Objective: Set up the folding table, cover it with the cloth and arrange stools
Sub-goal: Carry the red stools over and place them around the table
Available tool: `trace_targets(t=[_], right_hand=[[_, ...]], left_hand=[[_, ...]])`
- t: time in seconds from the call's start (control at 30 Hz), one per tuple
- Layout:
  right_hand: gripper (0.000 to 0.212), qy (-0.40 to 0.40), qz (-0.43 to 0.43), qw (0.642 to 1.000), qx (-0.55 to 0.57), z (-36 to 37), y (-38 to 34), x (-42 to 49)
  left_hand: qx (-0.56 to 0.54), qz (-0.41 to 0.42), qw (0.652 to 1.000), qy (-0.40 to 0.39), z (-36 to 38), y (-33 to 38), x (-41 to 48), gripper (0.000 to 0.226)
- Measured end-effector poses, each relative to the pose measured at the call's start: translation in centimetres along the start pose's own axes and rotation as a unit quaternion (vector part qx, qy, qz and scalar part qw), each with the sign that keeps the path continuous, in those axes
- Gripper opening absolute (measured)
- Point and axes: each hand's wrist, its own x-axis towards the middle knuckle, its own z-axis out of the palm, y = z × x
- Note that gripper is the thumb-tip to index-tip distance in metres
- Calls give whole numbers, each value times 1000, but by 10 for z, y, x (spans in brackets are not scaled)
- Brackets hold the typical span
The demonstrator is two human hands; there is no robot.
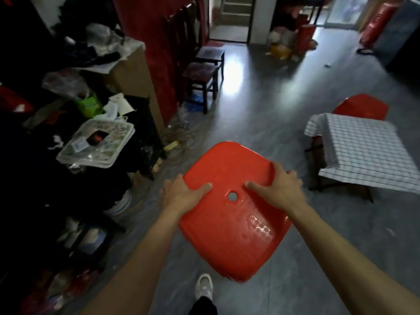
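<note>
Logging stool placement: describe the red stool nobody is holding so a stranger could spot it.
Find the table under the checked cloth at the right. A red stool shows just past its far edge. Unlike the other red stool, carried mid-frame, nobody touches it.

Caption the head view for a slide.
Left hand and right hand grip a red stool near the cloth-covered table.

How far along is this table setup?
Done: the folding table stands with the checked cloth over it, and one red stool sits at its far side. In hand: the left hand and right hand grip a second red stool by its seat edges, apart from the table. Left: setting it down by the table.
</note>
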Motion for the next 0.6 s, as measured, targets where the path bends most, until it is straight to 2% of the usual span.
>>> trace_targets(t=[0.1,0.33,0.6], right_hand=[[100,20,34,999,0,-9,-7,35],[101,56,79,995,19,-43,-19,122],[100,79,108,990,54,-85,10,251]], left_hand=[[-3,33,999,-13,4,33,46,98],[-3,91,994,-55,4,124,137,103],[35,134,988,-73,45,254,227,98]])
